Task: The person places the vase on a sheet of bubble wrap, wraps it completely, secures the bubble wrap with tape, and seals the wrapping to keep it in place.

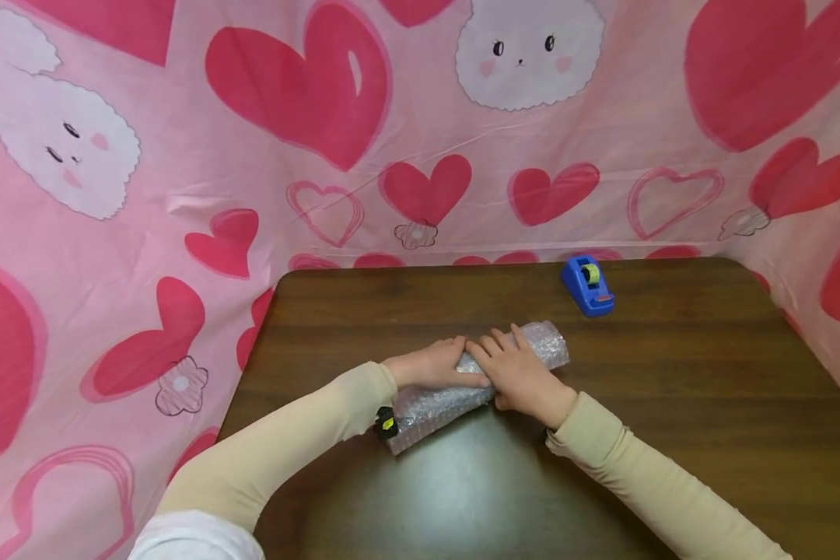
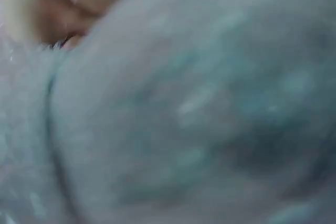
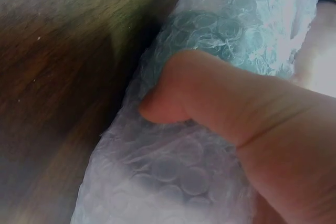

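A roll of clear bubble wrap lies slantwise on the table, its right end farther away. My left hand grips the middle of the roll from above, thumb toward the right hand. Just right of it, my right hand holds the roll, fingers spread over the top. In the right wrist view, the bent right thumb presses the bubble wrap on its near side. Something greenish shows faintly through the layers, but I cannot tell what it is. Blurred bubble wrap fills most of the left wrist view.
A blue tape dispenser with a yellowish roll of tape stands near the back of the dark wooden table, beyond the right hand. Pink cloth printed with hearts hangs behind the table and along its sides.
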`<state>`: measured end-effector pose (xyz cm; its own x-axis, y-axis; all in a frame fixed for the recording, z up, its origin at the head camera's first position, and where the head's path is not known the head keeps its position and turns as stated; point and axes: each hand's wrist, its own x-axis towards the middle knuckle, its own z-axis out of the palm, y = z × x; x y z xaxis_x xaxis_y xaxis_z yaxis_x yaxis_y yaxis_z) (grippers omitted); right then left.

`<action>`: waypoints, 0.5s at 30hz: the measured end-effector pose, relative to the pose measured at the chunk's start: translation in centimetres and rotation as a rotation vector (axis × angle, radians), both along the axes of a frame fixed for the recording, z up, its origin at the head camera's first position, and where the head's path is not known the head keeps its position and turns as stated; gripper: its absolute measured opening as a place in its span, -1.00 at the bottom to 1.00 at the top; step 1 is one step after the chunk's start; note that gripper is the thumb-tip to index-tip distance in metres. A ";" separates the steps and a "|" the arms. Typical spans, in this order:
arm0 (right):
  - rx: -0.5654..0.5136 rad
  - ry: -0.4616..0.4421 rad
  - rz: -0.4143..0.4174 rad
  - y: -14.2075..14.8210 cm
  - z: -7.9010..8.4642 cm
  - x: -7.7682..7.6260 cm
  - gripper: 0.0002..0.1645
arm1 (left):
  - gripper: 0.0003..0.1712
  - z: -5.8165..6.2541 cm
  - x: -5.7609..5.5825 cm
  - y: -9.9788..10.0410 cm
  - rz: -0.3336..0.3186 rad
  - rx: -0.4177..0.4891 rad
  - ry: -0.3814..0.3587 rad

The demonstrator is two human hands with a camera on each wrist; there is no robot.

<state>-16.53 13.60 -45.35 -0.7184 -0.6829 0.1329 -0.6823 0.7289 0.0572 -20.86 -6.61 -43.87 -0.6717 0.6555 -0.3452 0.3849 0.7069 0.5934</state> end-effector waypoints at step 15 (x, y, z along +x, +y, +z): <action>0.040 0.125 0.020 0.5 -0.9 -0.3 0.18 | 0.28 -1.1 3.2 2.1 0.194 -0.159 0.253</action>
<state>-16.81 14.06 -46.24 -0.6842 -0.7033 0.1930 -0.6822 0.7108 0.1714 -17.70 -4.49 -44.94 -0.8555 0.4592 -0.2393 0.3555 0.8568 0.3734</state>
